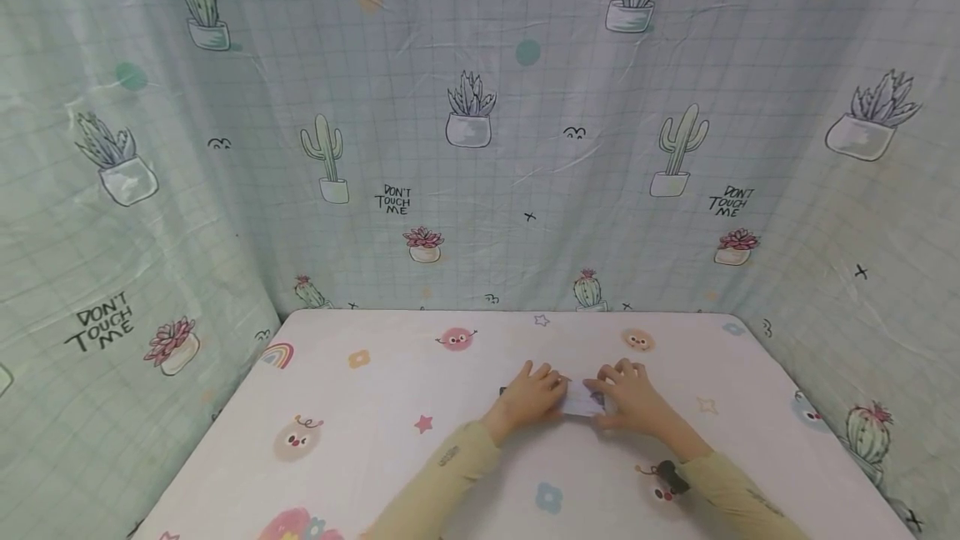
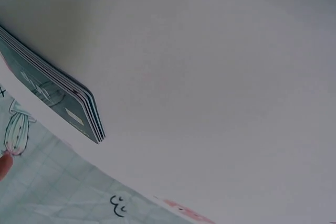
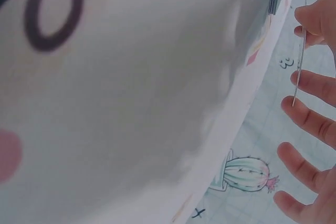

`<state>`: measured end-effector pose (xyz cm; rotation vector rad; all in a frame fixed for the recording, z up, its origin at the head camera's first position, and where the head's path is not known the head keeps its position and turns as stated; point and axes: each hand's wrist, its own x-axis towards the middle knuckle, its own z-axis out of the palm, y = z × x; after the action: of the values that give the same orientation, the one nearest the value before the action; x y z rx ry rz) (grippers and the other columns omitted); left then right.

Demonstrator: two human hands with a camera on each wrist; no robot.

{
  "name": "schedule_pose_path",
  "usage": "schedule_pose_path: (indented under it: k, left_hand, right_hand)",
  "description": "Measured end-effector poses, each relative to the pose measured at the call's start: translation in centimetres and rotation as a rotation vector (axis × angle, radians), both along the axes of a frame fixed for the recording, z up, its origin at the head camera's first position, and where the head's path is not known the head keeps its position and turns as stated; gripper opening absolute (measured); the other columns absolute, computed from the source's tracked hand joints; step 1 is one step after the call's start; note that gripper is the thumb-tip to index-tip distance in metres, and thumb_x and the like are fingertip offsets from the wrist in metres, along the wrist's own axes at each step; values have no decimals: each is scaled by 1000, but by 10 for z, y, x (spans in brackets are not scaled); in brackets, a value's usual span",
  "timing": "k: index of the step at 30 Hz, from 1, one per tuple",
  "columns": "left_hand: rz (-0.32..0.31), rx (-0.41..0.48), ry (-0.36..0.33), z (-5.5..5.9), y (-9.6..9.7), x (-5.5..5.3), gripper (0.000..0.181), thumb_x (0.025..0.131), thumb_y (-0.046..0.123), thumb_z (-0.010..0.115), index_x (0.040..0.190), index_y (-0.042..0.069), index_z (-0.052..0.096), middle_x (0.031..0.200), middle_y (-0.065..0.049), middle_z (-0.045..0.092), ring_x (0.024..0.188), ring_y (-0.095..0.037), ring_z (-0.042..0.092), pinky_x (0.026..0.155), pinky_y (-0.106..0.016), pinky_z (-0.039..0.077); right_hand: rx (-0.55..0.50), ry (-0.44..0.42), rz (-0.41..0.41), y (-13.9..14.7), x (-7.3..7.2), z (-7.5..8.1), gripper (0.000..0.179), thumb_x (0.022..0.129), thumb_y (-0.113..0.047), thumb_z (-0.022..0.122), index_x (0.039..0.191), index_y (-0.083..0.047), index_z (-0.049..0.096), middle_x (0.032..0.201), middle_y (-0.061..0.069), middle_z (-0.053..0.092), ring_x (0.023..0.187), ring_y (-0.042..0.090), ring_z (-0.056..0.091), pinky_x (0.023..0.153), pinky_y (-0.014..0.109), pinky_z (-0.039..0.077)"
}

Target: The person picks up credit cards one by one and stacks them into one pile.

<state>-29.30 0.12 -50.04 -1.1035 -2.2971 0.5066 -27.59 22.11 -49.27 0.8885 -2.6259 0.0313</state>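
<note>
A thin white card (image 1: 579,398) with a dark printed patch near its right end is held between both hands, over the right half of the table. My left hand (image 1: 531,394) grips its left end, with the thumb mostly hidden. My right hand (image 1: 633,400) holds the right end between thumb and fingers, the outer fingers spread. The right wrist view shows the card (image 3: 300,59) edge-on as a thin line along the fingertips (image 3: 294,109). Below my left wrist, a neat stack of cards (image 2: 58,90) stands on the table; its top is dark and printed.
The white table (image 1: 375,440) carries printed stars, flowers and smiling faces. Curtains with a cactus print (image 1: 487,190) enclose it at the back and sides. A small dark object (image 1: 670,477) lies against the right sleeve (image 1: 723,486).
</note>
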Motion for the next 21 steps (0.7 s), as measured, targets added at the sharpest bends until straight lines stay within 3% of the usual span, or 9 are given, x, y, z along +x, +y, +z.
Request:
schedule_pose_path:
  k: [13, 21]
  left_hand:
    - [9, 32, -39, 3, -16, 7, 43, 84, 54, 46, 115, 24, 51, 107, 9, 55, 99, -11, 48, 87, -34, 41]
    - [-17, 65, 7, -2, -28, 8, 44, 83, 55, 46, 114, 24, 52, 104, 9, 56, 96, -11, 49, 82, -32, 41]
  right_hand:
    - [-20, 39, 72, -13, 1, 6, 51, 61, -42, 72, 105, -18, 64, 91, -3, 52, 83, 17, 40, 72, 42, 32]
    - [-3, 58, 104, -20, 0, 4, 54, 61, -44, 71, 108, -18, 64, 93, -2, 53, 82, 17, 39, 72, 41, 31]
